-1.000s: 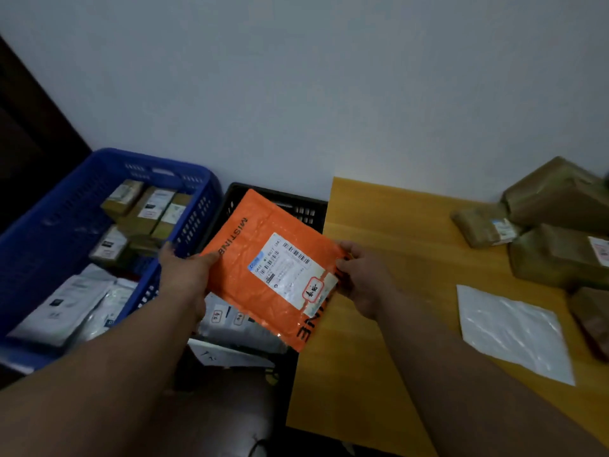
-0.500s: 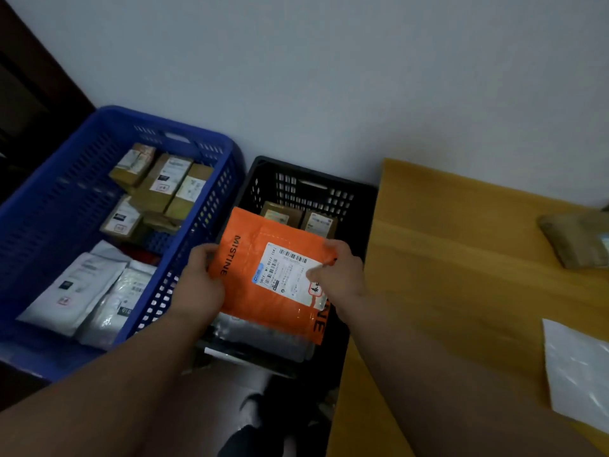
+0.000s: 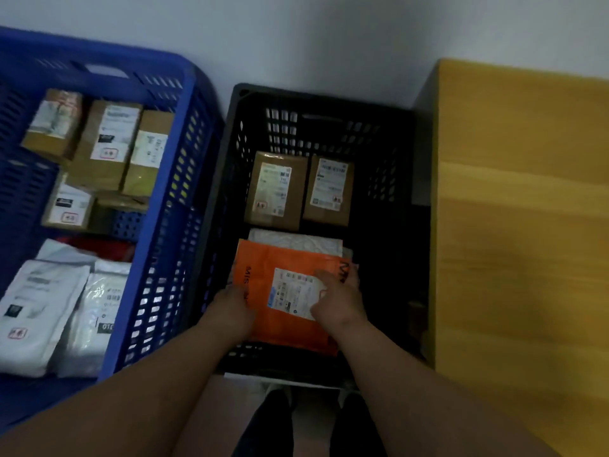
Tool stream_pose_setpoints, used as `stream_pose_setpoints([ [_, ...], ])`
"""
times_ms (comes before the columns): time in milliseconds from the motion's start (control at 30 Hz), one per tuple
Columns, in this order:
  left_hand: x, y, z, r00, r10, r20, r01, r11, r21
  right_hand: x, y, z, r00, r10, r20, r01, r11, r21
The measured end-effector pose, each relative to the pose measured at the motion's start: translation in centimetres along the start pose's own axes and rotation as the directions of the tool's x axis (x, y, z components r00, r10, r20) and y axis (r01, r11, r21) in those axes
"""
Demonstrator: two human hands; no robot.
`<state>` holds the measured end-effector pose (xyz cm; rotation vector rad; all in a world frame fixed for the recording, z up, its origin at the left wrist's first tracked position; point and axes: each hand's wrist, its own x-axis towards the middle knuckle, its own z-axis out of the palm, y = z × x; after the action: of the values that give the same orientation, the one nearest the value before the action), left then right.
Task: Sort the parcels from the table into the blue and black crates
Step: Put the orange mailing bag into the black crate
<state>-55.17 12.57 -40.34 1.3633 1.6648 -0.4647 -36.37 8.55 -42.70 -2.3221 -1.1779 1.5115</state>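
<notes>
An orange parcel (image 3: 290,328) with a white label lies low inside the black crate (image 3: 389,153), on top of a white mailer (image 3: 296,240). My left hand (image 3: 230,308) grips the parcel's left edge. My right hand (image 3: 339,295) holds its right side, thumb on the label and fingers over the edge. Behind the parcel, two brown boxes (image 3: 276,189) stand side by side in the same crate. The blue crate (image 3: 184,179) is directly to the left.
The blue crate holds several brown boxes (image 3: 108,143) at the back and white mailers (image 3: 39,308) at the front. A wooden table (image 3: 520,225) stands right of the black crate, against the white wall. No table parcels are in view.
Both hands carried the orange parcel from above the table's edge down into the black crate. The view swung left and down, so the table's parcels left the frame.
</notes>
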Motion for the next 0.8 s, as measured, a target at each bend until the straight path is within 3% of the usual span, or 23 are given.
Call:
stream_pose_setpoints([
  [100, 0.9, -0.5, 1.0, 0.980, -0.111, 0.162, 0.071, 0.969, 0.235, 0.4, 1.9, 2.8, 0.974, 0.110, 0.200, -0.099, 0.993, -0.067],
  [167, 1.0, -0.6, 1.2, 0.988, -0.081, 0.131, 0.030, 0.936, 0.352, 0.7, 2.6, 4.3, 0.944, 0.188, 0.270, -0.206, 0.978, 0.042],
  [267, 1.1, -0.5, 1.4, 0.987, -0.010, 0.162, -0.072, 0.868, 0.492, 1.3, 3.4, 5.5, 0.922, 0.253, 0.294, -0.280, 0.959, 0.050],
  [367, 1.7, -0.3, 1.5, 0.954, -0.090, 0.287, -0.102, 0.802, 0.589, 1.9, 3.5, 6.1, 0.916, 0.287, 0.281, -0.319, 0.945, 0.075],
  [433, 1.9, 0.1, 1.5, 0.932, -0.101, 0.349, -0.094, 0.861, 0.500, 2.0, 3.1, 6.2, 0.910, 0.292, 0.294, -0.328, 0.941, 0.081],
  [500, 1.7, 0.5, 1.5, 0.909, -0.008, 0.417, -0.116, 0.956, 0.271, 1.9, 2.9, 6.2, 0.911, 0.270, 0.312, -0.317, 0.942, 0.111],
  [567, 1.0, 1.1, 1.2, 0.918, 0.051, 0.393, -0.105, 0.987, 0.118, 1.4, 2.9, 5.8, 0.916, 0.256, 0.309, -0.314, 0.937, 0.155],
  [800, -1.8, 2.6, -0.4, 0.961, 0.117, 0.250, -0.149, 0.983, 0.112, -2.2, -0.2, 2.6, 0.944, 0.096, 0.316, -0.036, 0.981, -0.189],
])
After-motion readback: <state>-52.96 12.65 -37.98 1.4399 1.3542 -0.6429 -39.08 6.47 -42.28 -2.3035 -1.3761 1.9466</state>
